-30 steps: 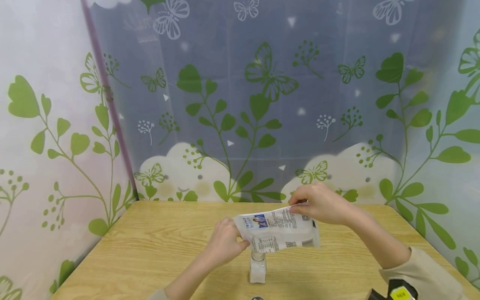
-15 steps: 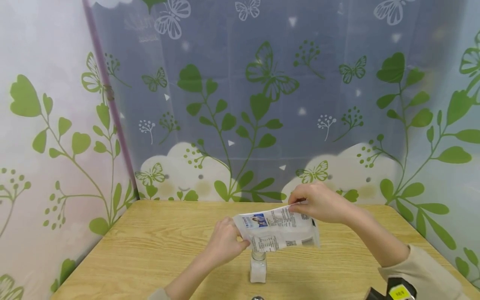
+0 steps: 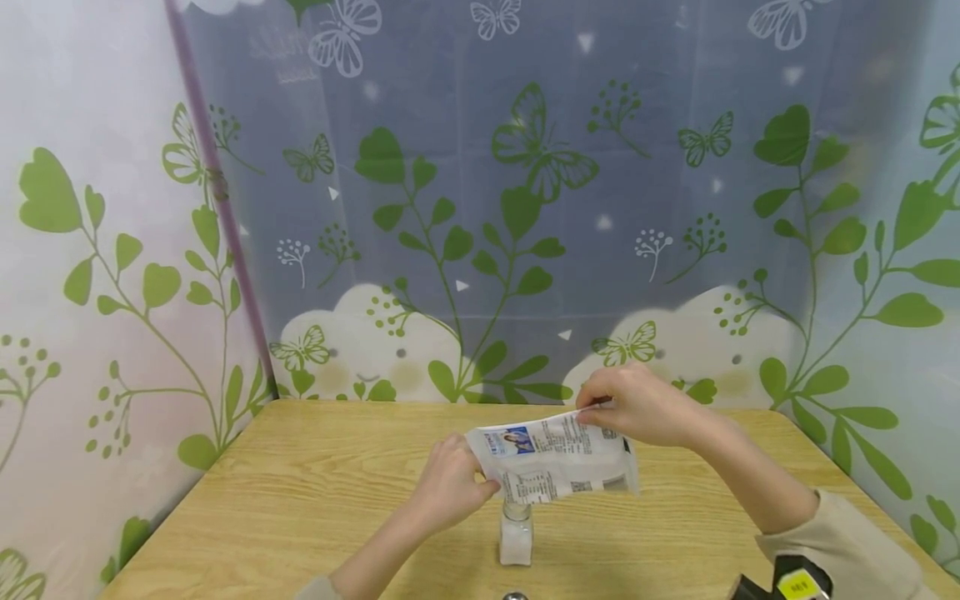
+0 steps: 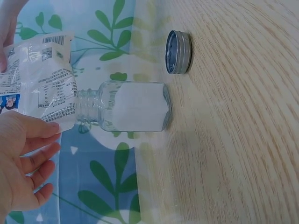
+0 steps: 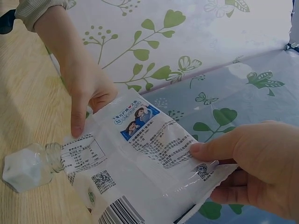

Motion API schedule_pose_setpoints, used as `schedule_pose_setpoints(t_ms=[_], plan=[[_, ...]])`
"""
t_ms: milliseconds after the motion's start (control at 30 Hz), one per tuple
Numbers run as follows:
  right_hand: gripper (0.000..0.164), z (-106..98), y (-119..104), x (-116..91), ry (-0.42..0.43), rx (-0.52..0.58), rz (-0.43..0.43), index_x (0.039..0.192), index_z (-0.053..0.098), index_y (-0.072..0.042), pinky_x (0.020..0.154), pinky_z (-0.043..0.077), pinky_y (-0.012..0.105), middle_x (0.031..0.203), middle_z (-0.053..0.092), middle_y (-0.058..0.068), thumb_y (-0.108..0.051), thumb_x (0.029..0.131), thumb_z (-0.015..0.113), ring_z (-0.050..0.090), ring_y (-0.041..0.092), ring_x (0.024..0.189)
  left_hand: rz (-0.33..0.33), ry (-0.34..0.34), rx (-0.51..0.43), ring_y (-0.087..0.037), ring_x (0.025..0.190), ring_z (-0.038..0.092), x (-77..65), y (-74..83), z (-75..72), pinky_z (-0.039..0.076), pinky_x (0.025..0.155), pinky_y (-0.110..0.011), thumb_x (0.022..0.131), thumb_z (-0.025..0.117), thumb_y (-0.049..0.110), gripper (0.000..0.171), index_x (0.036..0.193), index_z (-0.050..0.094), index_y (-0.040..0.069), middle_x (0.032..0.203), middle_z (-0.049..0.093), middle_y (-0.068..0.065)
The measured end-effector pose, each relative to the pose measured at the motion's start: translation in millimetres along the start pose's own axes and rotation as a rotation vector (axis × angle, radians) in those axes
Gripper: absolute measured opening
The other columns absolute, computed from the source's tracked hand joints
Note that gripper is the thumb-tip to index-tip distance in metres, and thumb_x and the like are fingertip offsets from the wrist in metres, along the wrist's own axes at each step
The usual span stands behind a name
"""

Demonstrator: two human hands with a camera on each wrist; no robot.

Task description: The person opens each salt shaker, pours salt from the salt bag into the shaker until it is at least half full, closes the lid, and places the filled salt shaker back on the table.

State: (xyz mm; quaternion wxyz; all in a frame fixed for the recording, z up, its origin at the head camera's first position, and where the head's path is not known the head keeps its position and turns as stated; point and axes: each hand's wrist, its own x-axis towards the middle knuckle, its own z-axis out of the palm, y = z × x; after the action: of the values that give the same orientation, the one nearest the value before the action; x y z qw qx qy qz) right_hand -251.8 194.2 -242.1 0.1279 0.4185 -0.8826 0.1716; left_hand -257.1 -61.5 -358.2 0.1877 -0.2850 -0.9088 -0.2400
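Note:
A white printed plastic bag (image 3: pixel 558 467) is held tilted between both hands, its lower left corner at the mouth of a small glass jar (image 3: pixel 516 537). My left hand (image 3: pixel 453 487) pinches the bag's left end, thumb in front and fingers behind. My right hand (image 3: pixel 648 408) grips the bag's upper right edge between thumb and fingers. White grains or powder (image 4: pixel 140 107) fill most of the jar, which stands upright on the table. In the left wrist view, a silver screw lid (image 4: pixel 179 52) lies beside the jar. The bag hides the jar's mouth.
The wooden table (image 3: pixel 300 475) carries the jar and lid. A black object with a yellow label (image 3: pixel 798 583) shows at the lower right, near the right sleeve. Curtains printed with leaves and butterflies (image 3: pixel 420 208) enclose the table's back and sides.

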Motion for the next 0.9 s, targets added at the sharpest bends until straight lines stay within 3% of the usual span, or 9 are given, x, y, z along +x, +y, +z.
schedule_pose_setpoints(t_ms=[900], plan=[[0.004,2.2,4.0,-2.0,0.032,-0.006,-0.032,0.086,0.07,-0.011,0.059,0.048,0.023,0.082,0.065,-0.006,-0.01,0.082,0.069,0.057,0.004,0.069,0.038,0.028,0.024,-0.013,0.077,0.047,-0.5,2.4,-1.6,0.039,0.072,-0.033,0.07,0.075,0.013,0.023,0.093,0.072,0.013,0.075,0.063,0.007]])
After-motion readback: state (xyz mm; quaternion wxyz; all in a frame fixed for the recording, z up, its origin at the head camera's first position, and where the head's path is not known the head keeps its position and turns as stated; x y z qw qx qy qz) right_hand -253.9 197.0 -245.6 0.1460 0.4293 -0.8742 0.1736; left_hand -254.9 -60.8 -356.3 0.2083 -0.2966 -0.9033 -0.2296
